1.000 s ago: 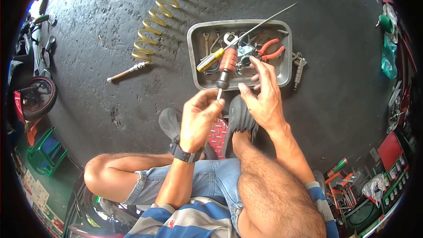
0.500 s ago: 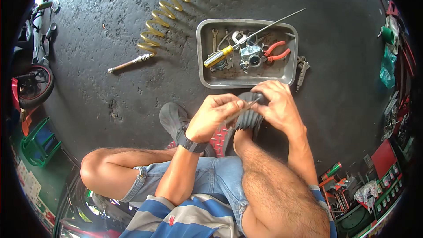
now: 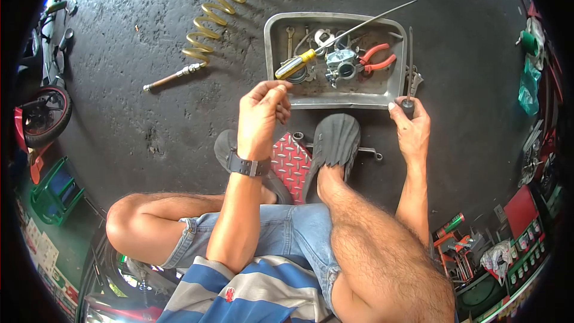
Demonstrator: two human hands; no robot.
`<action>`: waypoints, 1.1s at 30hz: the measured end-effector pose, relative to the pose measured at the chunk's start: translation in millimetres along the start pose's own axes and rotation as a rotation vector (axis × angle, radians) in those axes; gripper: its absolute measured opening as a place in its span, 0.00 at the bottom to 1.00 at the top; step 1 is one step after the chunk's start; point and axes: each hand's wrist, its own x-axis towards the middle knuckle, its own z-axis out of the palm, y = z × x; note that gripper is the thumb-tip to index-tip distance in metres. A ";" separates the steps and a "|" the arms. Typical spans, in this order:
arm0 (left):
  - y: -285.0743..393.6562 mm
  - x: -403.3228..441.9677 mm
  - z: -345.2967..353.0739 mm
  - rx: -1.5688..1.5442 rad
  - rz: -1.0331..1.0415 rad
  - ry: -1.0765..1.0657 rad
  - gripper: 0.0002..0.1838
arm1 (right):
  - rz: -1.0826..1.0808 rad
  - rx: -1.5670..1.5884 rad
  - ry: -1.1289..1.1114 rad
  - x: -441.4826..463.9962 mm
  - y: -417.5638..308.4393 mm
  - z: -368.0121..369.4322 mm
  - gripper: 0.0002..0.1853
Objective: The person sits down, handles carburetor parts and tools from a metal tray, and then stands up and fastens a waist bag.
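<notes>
The left hand (image 3: 257,116) is by the tray's (image 3: 341,106) near left corner, fingers curled – I can't tell if it is shut or pinching something. In the tray are a yellow screwdriver (image 3: 295,64), a metal part (image 3: 341,59) and red pliers (image 3: 379,66). The right hand (image 3: 414,134) grips a black screwdriver (image 3: 408,108) beside the tray's right end – likely light and stiff, maybe slippery if oily, best held by its fat handle.

From head height, the one wide, round-edged view looks steeply down and slightly forward. The striped shirt (image 3: 254,290) is nearest, at six o'clock; the metal tray (image 3: 335,106) lies farther off, towards one o'clock.
</notes>
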 end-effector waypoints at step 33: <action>-37.1 44.4 -68.6 0.912 0.238 0.577 0.19 | 0.157 0.238 -0.068 40.2 8.5 25.7 0.13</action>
